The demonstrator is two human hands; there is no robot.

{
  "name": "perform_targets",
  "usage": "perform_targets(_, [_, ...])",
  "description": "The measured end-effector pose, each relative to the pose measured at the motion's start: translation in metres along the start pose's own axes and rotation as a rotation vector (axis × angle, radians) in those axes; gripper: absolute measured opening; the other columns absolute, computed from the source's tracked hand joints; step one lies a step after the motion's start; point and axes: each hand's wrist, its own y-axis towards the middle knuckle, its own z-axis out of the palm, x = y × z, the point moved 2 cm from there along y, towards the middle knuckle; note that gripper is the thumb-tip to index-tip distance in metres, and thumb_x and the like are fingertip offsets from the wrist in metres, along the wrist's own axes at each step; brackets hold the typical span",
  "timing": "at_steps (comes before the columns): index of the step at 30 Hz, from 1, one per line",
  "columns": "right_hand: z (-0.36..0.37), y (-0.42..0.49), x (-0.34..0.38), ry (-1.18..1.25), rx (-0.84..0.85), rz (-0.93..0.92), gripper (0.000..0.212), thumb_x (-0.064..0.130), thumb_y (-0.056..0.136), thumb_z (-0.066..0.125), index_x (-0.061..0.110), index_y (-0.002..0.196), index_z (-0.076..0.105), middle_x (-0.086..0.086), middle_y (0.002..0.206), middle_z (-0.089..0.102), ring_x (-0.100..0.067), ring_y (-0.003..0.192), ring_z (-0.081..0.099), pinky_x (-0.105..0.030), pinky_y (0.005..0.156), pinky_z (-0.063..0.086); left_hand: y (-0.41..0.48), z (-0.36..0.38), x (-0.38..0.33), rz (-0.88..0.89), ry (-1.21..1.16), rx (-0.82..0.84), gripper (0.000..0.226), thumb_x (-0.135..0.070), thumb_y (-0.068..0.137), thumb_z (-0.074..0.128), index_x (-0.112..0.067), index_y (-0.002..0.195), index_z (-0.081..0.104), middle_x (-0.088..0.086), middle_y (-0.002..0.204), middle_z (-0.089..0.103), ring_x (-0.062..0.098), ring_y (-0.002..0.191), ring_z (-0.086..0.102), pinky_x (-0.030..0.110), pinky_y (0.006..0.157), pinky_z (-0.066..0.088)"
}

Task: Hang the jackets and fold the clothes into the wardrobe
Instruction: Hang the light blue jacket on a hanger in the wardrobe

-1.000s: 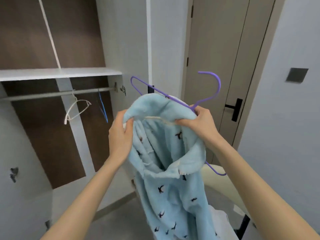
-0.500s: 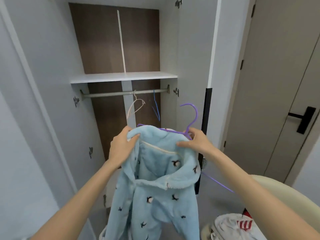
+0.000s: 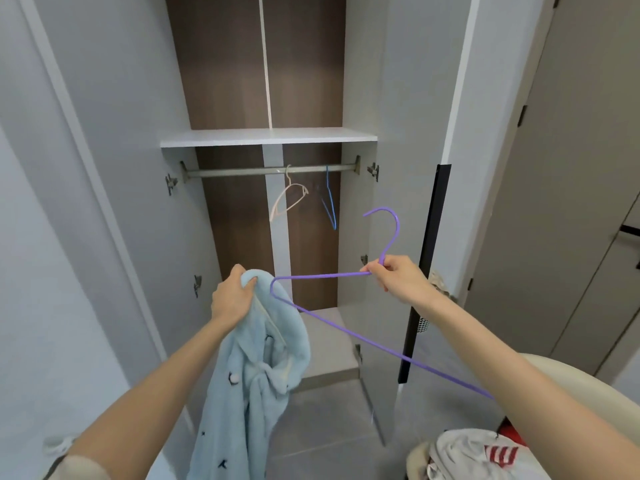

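A fluffy light-blue jacket (image 3: 252,386) with small dark prints hangs from my left hand (image 3: 231,297), which grips it at the collar. My right hand (image 3: 398,280) pinches a purple wire hanger (image 3: 346,325) at the base of its hook. The hanger's left tip sits against the jacket's collar; most of the hanger is outside the garment. Ahead stands the open wardrobe with a metal rail (image 3: 270,170) under a white shelf (image 3: 268,136).
On the rail hang a pale pink hanger (image 3: 289,202) and a blue hanger (image 3: 329,202). Wardrobe doors stand open at left (image 3: 69,202) and right (image 3: 408,202). A cream chair edge (image 3: 568,379) and a pile of clothes (image 3: 478,455) lie at lower right. A room door (image 3: 571,168) is at right.
The view swung to face the wardrobe. My right hand pulled the hanger up and right, out of the jacket's collar; the jacket now hangs from my left hand alone.
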Motion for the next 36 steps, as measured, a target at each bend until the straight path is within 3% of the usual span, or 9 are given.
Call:
perform_targets(8, [0.022,0.001,-0.021,0.033,0.052,-0.002,0.026,0.023,0.099,0.048,0.018,0.089,0.072,0.009,0.053,0.046,-0.002,0.048,0.041,-0.009,0.047,0.032,-0.001,0.02,-0.045,0.218,0.007,0.094,0.012,-0.034,0.097,0.05,-0.025,0.093,0.044,-0.004,0.083,0.061,0.019,0.075,0.058,0.028,0.06,0.037])
perform_targets(13, [0.042,0.011,-0.029,-0.008,0.066,-0.041,0.025,0.022,0.097,0.05,0.012,0.084,0.068,0.004,0.058,0.05,-0.01,0.056,0.044,-0.025,0.057,0.036,-0.017,0.015,-0.098,0.366,-0.401,0.276,0.009,-0.025,0.095,0.059,-0.025,0.088,0.054,-0.014,0.082,0.058,-0.001,0.075,0.054,0.017,0.07,0.043])
perform_targets(17, [0.044,0.013,-0.032,0.162,-0.145,-0.121,0.027,0.021,0.098,0.052,0.004,0.08,0.06,0.006,0.056,0.044,-0.006,0.05,0.033,-0.021,0.051,0.03,-0.028,0.005,-0.122,0.306,-0.558,0.396,0.005,-0.027,0.094,0.06,-0.026,0.096,0.055,-0.011,0.093,0.057,-0.006,0.079,0.054,0.008,0.07,0.043])
perform_targets(21, [0.025,0.011,-0.027,0.399,-0.287,-0.18,0.027,0.019,0.1,0.051,0.015,0.075,0.059,0.0,0.059,0.043,-0.011,0.055,0.034,-0.022,0.053,0.031,-0.036,-0.003,-0.126,0.506,-0.221,0.387,0.029,-0.029,0.087,0.069,-0.033,0.112,0.055,-0.009,0.11,0.049,0.003,0.095,0.048,0.015,0.083,0.038])
perform_targets(26, [0.002,0.013,-0.012,0.462,-0.336,-0.258,0.028,0.011,0.099,0.051,0.013,0.072,0.058,0.0,0.056,0.046,-0.008,0.051,0.036,-0.018,0.052,0.031,-0.027,-0.019,-0.148,0.914,0.308,-0.002,0.072,-0.058,0.077,0.068,-0.036,0.14,0.042,0.004,0.147,0.026,0.022,0.139,0.018,0.047,0.116,0.006])
perform_targets(28, [0.002,0.01,-0.009,0.476,-0.335,-0.312,0.029,0.011,0.099,0.051,0.014,0.071,0.057,0.005,0.054,0.046,-0.007,0.051,0.036,-0.018,0.052,0.032,-0.022,-0.019,-0.159,0.974,0.415,0.013,0.071,-0.049,0.084,0.063,-0.032,0.147,0.034,0.002,0.13,0.044,0.022,0.13,0.035,0.054,0.117,-0.002])
perform_targets(31, [0.005,0.005,-0.01,0.48,-0.334,-0.386,0.027,0.017,0.1,0.048,0.019,0.074,0.055,0.013,0.054,0.047,-0.004,0.052,0.037,-0.016,0.052,0.032,-0.021,-0.018,-0.164,1.069,0.398,-0.019,0.055,-0.024,0.086,0.058,-0.021,0.14,0.047,0.002,0.091,0.046,0.022,0.084,0.045,0.044,0.092,0.04])
perform_targets(33, [0.004,0.011,-0.013,0.422,-0.343,-0.376,0.024,0.022,0.101,0.047,0.024,0.078,0.054,0.014,0.057,0.05,-0.005,0.054,0.039,-0.017,0.054,0.033,-0.02,-0.017,-0.164,1.085,0.421,-0.058,0.048,-0.019,0.084,0.053,-0.018,0.132,0.054,0.006,0.09,0.052,0.024,0.077,0.047,0.035,0.069,0.037])
perform_targets(36, [0.002,0.021,-0.019,0.214,-0.446,-0.332,0.011,0.027,0.098,0.054,0.027,0.09,0.047,0.015,0.084,0.051,-0.01,0.078,0.043,-0.016,0.067,0.035,-0.017,-0.014,-0.157,0.997,0.411,-0.064,0.044,-0.014,0.086,0.057,-0.018,0.13,0.055,0.007,0.094,0.056,0.027,0.08,0.05,0.032,0.067,0.028])
